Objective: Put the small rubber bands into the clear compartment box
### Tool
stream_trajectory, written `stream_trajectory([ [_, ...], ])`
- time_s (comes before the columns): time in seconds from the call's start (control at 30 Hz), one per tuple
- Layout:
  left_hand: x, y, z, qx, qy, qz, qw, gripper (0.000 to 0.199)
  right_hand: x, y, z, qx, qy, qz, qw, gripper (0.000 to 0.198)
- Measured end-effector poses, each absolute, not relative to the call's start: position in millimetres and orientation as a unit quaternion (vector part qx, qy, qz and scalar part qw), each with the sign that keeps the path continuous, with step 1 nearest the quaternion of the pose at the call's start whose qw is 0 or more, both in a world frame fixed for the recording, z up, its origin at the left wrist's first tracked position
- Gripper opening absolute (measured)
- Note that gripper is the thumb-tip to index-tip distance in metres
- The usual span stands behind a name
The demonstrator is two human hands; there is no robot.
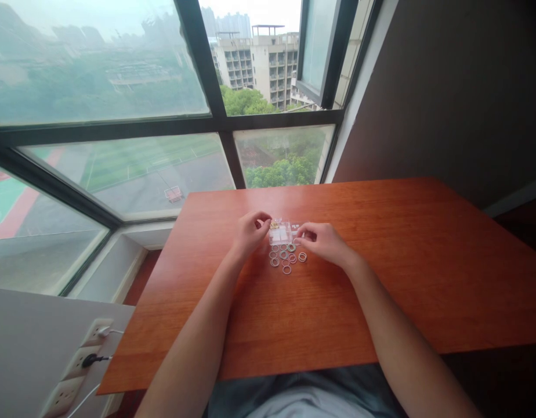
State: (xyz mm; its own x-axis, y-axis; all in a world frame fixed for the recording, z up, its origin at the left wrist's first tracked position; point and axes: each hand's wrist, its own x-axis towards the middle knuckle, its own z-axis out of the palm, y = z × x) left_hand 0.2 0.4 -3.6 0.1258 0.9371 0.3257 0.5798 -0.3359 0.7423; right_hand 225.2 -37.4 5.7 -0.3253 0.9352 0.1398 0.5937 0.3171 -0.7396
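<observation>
A small clear plastic box [281,234] with compartments lies on the wooden table, its lid side toward the window. Small gold-coloured pieces [274,224] show in its far left part. My left hand [252,233] is at the box's left edge, thumb and forefinger pinched at its far left corner. Close to the right edge, my right hand [323,242] has thumb and fingers drawn together; what is between the fingertips is too small to make out. Several thin pale rings [286,270] lie loose on the table in front of the box, some touching or overlapping.
Small whitish pieces [295,227] lie just right of the box. The reddish-brown table [424,278] stands by large dark-framed windows [276,121]. Wall sockets [79,363] with plugs and cables are at the lower left, beside the table's edge.
</observation>
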Motion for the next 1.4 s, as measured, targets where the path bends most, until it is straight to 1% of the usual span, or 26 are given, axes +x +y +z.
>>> stream_trajectory([
  [0.07, 0.2, 0.4, -3.9, 0.717, 0.528, 0.394, 0.228, 0.014, 223.3, -36.2, 5.4, -0.519, -0.741, 0.27, 0.33, 0.01],
  [0.13, 0.0, 0.5, -4.5, 0.718, 0.527, 0.393, 0.229, 0.015, 222.2, -35.5, 5.0, -0.522, -0.738, 0.26, 0.34, 0.01],
  [0.3, 0.9, -0.5, -4.2, 0.724, 0.516, 0.392, 0.237, 0.015, 220.6, -35.5, 4.3, -0.528, -0.74, 0.244, 0.338, 0.011],
  [0.5, 14.0, -9.9, 6.6, 0.769, 0.436, 0.364, 0.293, 0.018, 218.5, -35.9, 6.6, -0.542, -0.732, 0.231, 0.342, 0.017],
  [0.63, 24.7, -18.0, 13.5, 0.795, 0.394, 0.335, 0.318, 0.014, 217.3, -36.6, 6.5, -0.535, -0.736, 0.235, 0.341, 0.019],
  [0.8, 29.8, -20.7, 11.6, 0.796, 0.393, 0.332, 0.319, 0.01, 216.7, -36.8, 5.3, -0.523, -0.741, 0.235, 0.351, 0.017],
  [0.9, 29.3, -18.6, 7.6, 0.795, 0.406, 0.341, 0.294, 0.009, 217.0, -36.7, 5.3, -0.526, -0.741, 0.233, 0.346, 0.017],
  [1.13, 25.9, -11.9, -3.8, 0.773, 0.499, 0.363, 0.146, 0.01, 215.9, -36.2, 3.5, -0.536, -0.751, 0.223, 0.315, 0.014],
  [1.27, 26.0, -8.8, -11.2, 0.768, 0.526, 0.345, 0.121, 0.011, 214.3, -35.9, -0.7, -0.533, -0.762, 0.216, 0.299, 0.012],
  [1.4, 25.0, -6.1, -14.9, 0.765, 0.532, 0.339, 0.126, 0.011, 214.7, -35.4, -2.5, -0.537, -0.764, 0.214, 0.286, 0.012],
])
